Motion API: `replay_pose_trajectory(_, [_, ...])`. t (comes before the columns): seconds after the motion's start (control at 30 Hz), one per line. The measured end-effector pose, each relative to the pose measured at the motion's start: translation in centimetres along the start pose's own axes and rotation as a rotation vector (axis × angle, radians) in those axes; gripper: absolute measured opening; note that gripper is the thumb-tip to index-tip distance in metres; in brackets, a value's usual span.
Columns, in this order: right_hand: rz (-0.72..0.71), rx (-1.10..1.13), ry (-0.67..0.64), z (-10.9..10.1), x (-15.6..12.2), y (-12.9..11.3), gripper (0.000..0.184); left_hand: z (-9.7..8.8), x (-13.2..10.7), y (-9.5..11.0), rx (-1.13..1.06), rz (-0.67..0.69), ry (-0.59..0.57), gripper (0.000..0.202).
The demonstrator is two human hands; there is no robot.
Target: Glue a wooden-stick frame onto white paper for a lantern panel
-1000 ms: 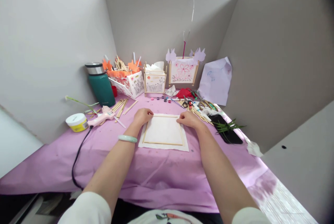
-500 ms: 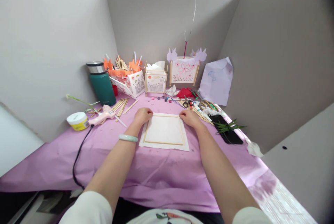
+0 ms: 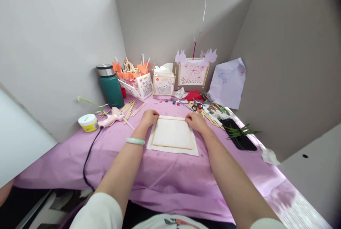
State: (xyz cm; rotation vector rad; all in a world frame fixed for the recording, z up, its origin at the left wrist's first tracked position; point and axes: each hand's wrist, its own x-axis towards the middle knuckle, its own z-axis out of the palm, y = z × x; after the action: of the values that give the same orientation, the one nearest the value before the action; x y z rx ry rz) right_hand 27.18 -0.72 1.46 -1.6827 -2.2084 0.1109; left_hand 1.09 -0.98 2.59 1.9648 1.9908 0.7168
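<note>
A square wooden stick frame (image 3: 172,132) lies flat on a white paper sheet (image 3: 173,149) on my purple tablecloth (image 3: 160,175). My left hand (image 3: 149,118) sits curled on its far left corner. My right hand (image 3: 196,121) sits curled on its far right corner. Both press down with bent fingers. The frame lies between my two hands. I count one frame, one sheet, one pink glue gun (image 3: 112,118), one green flask (image 3: 111,86) and one glue tub (image 3: 88,122).

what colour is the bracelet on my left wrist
Pale jade green, a smooth plain bangle, seen clearly in the head view just behind the left hand.
</note>
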Motion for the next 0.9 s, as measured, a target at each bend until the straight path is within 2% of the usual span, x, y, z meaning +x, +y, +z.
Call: replay_pose_trajectory(0.9, [-0.036,0.006,0.014,0.3,-0.19,-0.67,0.019,0.09,0.01,-0.13,-0.012,-0.019,-0.034,0.021])
